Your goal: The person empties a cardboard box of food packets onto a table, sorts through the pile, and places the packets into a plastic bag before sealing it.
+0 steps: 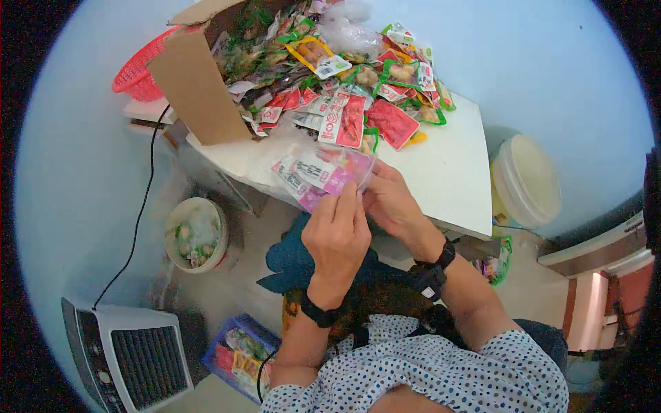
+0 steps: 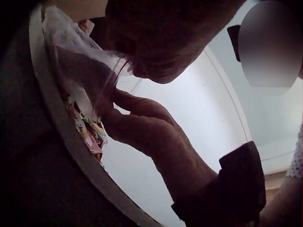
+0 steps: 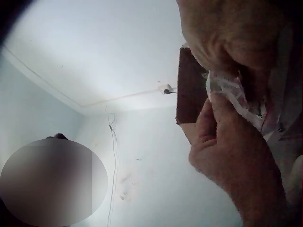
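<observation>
A person in a dotted shirt [image 1: 427, 365] holds a clear plastic bag [image 1: 281, 153] over the front edge of a white table [image 1: 458, 165], the left hand [image 1: 337, 237] and right hand [image 1: 398, 206] close together at its rim. Both grips are narrow, thumb and fingers pinching the thin plastic; the left hand's thumb is hidden in the head view, but the right wrist view shows its pinch. Inside the bag lie purple-and-white packets [image 1: 323, 172], their print too blurred to read and their near ends partly covered by fingers.

Behind, a heap of colorful food packets [image 1: 351, 113] spills beside an open cardboard box [image 1: 203, 86] whose top is cut off by the frame; the lowest packets are buried. A red basket [image 1: 141, 69] is partly hidden behind the box. Below, a white bucket [image 1: 196, 234] and a blue crate [image 1: 241, 354] hold packets hard to make out.
</observation>
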A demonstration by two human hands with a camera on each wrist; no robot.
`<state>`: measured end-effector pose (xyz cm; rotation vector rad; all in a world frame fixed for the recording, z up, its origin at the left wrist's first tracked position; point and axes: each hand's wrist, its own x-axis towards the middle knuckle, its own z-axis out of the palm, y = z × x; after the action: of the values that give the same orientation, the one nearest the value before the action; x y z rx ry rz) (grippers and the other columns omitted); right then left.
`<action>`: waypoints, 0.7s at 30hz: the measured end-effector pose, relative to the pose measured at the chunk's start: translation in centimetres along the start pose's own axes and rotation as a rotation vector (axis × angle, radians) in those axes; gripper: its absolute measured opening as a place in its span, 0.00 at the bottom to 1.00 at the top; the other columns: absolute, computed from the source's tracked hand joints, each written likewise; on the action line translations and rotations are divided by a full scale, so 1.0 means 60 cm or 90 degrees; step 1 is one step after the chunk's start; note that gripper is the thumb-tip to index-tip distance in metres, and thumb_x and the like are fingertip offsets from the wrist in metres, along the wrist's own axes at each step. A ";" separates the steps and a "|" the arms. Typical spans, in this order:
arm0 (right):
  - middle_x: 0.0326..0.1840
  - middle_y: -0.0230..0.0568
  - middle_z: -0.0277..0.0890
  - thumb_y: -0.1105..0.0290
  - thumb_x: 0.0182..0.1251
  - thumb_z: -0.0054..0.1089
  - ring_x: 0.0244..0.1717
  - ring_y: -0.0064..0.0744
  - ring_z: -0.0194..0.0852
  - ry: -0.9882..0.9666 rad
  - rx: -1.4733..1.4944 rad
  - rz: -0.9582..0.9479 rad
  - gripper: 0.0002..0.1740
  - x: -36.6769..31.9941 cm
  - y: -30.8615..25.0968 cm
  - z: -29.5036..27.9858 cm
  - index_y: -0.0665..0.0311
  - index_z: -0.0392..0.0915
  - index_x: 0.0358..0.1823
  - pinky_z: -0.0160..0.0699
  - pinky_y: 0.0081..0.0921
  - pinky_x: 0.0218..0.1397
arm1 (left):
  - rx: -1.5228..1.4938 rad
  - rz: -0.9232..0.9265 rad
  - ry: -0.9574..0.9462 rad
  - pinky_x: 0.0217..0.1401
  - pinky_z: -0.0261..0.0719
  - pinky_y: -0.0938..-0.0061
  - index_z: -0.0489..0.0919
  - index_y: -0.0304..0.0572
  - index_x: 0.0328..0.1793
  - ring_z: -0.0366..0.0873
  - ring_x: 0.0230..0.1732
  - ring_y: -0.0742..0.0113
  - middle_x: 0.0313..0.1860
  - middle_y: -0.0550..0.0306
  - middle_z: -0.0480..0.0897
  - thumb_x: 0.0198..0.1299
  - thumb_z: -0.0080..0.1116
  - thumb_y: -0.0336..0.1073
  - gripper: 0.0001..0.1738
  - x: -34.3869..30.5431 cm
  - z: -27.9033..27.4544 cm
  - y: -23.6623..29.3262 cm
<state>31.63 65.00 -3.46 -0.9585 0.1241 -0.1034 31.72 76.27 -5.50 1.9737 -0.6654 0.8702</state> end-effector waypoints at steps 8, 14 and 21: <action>0.38 0.44 0.85 0.74 0.67 0.53 0.38 0.31 0.83 0.095 -0.546 -0.163 0.11 0.030 0.042 -0.046 0.71 0.81 0.45 0.81 0.27 0.42 | -0.020 -0.008 0.001 0.26 0.74 0.62 0.82 0.37 0.45 0.76 0.26 0.52 0.27 0.51 0.76 0.58 0.63 0.28 0.09 0.002 0.005 -0.010; 0.30 0.49 0.83 0.74 0.62 0.59 0.27 0.30 0.82 0.238 -0.762 -0.259 0.09 -0.007 -0.054 -0.070 0.67 0.83 0.42 0.79 0.28 0.34 | -0.021 -0.021 0.020 0.26 0.74 0.65 0.82 0.39 0.43 0.74 0.24 0.56 0.24 0.55 0.73 0.56 0.64 0.28 0.08 -0.003 0.007 -0.020; 0.56 0.47 0.79 0.66 0.63 0.63 0.61 0.46 0.73 -0.123 -0.992 -0.565 0.18 0.134 -0.091 -0.080 0.59 0.81 0.54 0.73 0.39 0.60 | -0.028 -0.009 0.042 0.25 0.73 0.65 0.82 0.40 0.42 0.74 0.24 0.56 0.25 0.55 0.73 0.55 0.65 0.27 0.08 -0.003 0.012 -0.021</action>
<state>38.66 56.83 -2.19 -2.5198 -0.5015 -0.8093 32.76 76.31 -6.51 1.9002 -0.6276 0.9009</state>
